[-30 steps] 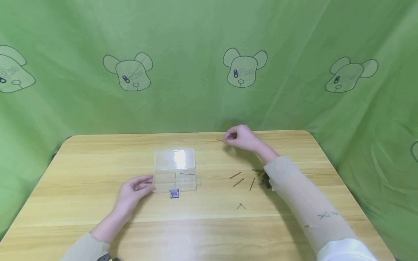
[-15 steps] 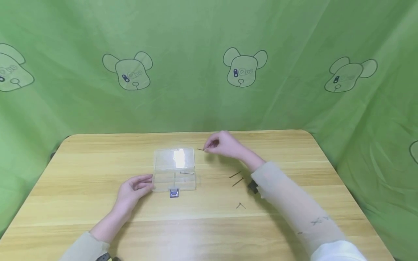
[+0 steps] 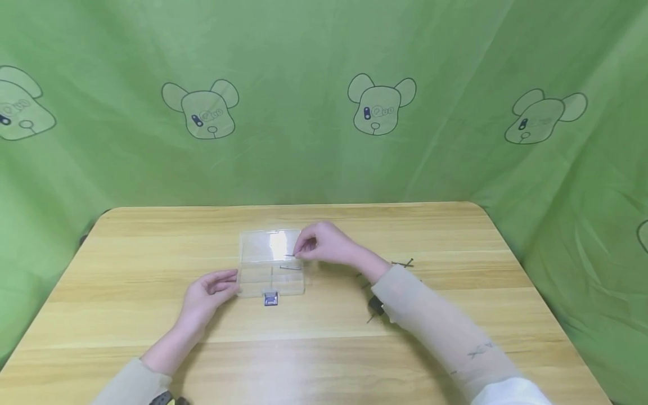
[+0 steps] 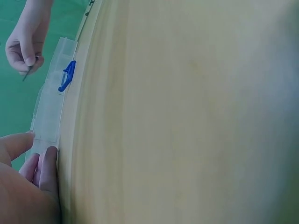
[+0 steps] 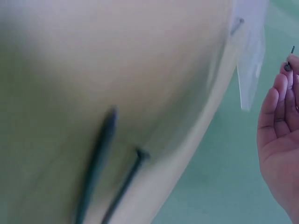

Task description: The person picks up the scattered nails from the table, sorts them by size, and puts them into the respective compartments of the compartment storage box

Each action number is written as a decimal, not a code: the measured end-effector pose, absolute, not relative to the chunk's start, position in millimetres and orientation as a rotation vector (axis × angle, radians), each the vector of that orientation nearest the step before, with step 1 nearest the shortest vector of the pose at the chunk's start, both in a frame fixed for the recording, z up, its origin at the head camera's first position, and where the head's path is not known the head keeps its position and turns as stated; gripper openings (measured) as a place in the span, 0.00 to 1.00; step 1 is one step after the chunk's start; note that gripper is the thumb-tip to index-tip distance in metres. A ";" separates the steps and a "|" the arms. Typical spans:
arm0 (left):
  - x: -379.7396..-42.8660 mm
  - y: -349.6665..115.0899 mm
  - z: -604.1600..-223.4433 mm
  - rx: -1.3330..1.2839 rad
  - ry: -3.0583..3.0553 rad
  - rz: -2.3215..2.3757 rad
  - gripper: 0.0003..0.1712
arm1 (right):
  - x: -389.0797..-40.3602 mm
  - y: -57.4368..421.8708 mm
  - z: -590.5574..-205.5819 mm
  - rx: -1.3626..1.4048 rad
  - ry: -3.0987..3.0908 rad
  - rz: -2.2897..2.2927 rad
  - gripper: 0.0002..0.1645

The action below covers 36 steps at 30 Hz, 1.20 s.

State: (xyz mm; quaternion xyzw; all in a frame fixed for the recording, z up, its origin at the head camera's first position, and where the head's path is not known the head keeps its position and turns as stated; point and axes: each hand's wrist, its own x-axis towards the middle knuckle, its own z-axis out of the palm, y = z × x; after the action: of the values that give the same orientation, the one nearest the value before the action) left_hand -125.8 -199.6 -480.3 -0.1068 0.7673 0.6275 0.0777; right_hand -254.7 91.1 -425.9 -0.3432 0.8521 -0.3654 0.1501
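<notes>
A clear plastic compartment box (image 3: 255,279) lies on the table with its lid (image 3: 257,246) raised toward the far side and a blue latch (image 3: 270,298) at the front. One nail (image 3: 290,268) rests in its right back compartment. My left hand (image 3: 205,295) holds the box's left end between thumb and fingers, as the left wrist view shows with the thumb and fingers (image 4: 48,170) on either side. Above the box's right part, my right hand (image 3: 326,242) pinches another nail (image 3: 288,256) by fingertips; its round head (image 5: 288,67) shows in the right wrist view.
Several loose nails lie right of the box, including crossed nails (image 3: 405,263) and one nearer the front (image 3: 372,318); the right sleeve (image 3: 430,315) partly covers the group. A green curtain (image 3: 293,140) hangs behind the wooden table (image 3: 152,242).
My right hand has moved left and nearer, carrying the pinched nail from the table's far edge to above the box. The left hand and box have stayed put.
</notes>
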 end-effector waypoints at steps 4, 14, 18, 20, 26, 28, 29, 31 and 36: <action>-125.7 -198.1 -479.1 -0.319 2.310 1.869 0.29 | -248.6 84.2 -434.1 -1.035 2.429 -0.999 0.04; -127.0 -197.5 -477.2 -0.341 2.325 1.847 0.29 | -242.4 70.8 -439.7 -1.143 2.498 -0.758 0.05; -127.7 -196.8 -476.0 -0.340 2.337 1.846 0.28 | -242.9 68.7 -438.0 -1.169 2.516 -0.705 0.06; -127.6 -196.6 -475.9 -0.337 2.338 1.847 0.28 | -242.6 68.0 -437.3 -1.182 2.527 -0.678 0.05; -126.3 -197.4 -476.5 -0.332 2.316 1.850 0.29 | -242.4 68.8 -437.8 -1.165 2.535 -0.671 0.04; -126.3 -197.7 -476.9 -0.328 2.310 1.849 0.29 | -242.5 69.8 -438.3 -1.154 2.530 -0.693 0.04; -126.5 -197.8 -477.3 -0.324 2.308 1.851 0.30 | -242.7 70.6 -438.7 -1.149 2.524 -0.712 0.04; -126.6 -197.9 -478.1 -0.316 2.306 1.854 0.30 | -243.0 72.2 -439.3 -1.137 2.505 -0.752 0.04; -124.3 -197.8 -477.3 -0.319 2.296 1.872 0.29 | -245.1 78.1 -440.3 -1.091 2.462 -0.845 0.05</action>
State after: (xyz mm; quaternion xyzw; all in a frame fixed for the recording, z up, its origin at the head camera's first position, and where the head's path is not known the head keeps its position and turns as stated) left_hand -124.3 -197.8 -477.3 -0.1068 0.7681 0.6261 0.0809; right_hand -245.1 78.1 -440.3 -0.3815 0.8613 -0.2955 0.1589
